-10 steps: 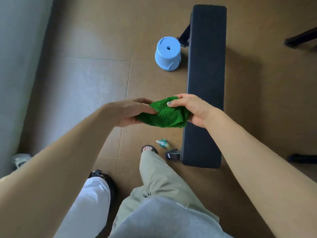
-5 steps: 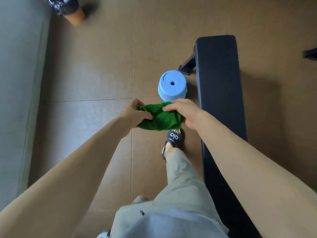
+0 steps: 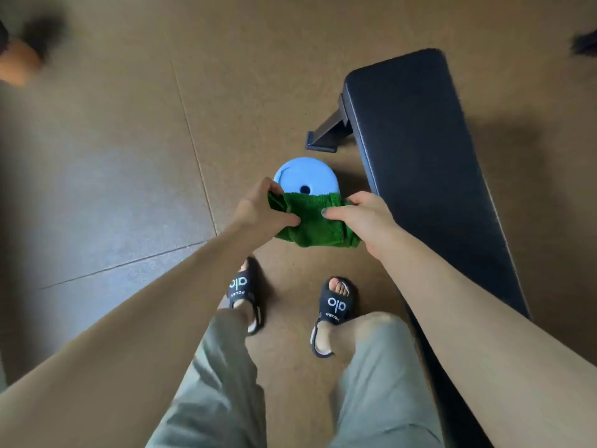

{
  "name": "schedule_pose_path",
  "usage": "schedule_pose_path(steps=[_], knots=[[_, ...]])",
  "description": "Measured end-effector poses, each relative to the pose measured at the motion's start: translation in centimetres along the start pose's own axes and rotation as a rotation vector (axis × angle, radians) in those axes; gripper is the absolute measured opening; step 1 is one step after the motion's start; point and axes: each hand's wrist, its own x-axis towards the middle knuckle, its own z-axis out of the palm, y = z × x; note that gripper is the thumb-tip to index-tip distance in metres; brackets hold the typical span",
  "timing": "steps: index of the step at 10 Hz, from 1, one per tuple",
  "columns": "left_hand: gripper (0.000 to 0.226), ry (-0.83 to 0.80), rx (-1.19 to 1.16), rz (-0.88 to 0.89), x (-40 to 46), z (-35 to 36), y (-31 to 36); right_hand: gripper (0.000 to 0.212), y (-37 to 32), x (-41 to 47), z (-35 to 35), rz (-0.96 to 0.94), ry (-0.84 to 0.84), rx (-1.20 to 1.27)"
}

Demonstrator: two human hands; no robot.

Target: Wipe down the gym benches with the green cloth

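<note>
A folded green cloth [image 3: 311, 221] hangs in the air between my two hands, in front of my knees. My left hand [image 3: 261, 210] grips its left end with thumb and curled fingers. Its right end is pinched by my right hand [image 3: 365, 218], thumb lying on top. The black padded gym bench [image 3: 429, 176] runs from the far right down past my right forearm, and the cloth is held beside its left edge without touching it.
An upturned light blue bucket [image 3: 307, 176] stands on the brown floor just beyond the cloth, close to the bench's black leg [image 3: 326, 134]. My feet in black slides [image 3: 334, 305] stand below the cloth. A blurred orange and dark object [image 3: 19, 56] lies far left.
I have stepped forward alongside the bench, so the bucket now sits right behind the cloth. Both hands kept hold of the cloth, now spread a little wider between them.
</note>
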Motion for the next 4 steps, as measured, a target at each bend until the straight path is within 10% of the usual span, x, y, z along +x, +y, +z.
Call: schedule_pose_path(steps=[2,4], knots=[[0.056,0.054,0.139,0.221,14.5,2.8,-5.7,0.046,2.6,13.7,3.9,-0.155,0.12,-0.069],[0.126,-0.178,0.418,0.007,25.6,5.5,-12.5,0.07,7.4,24.2,7.0,-0.277,0.155,-0.6]])
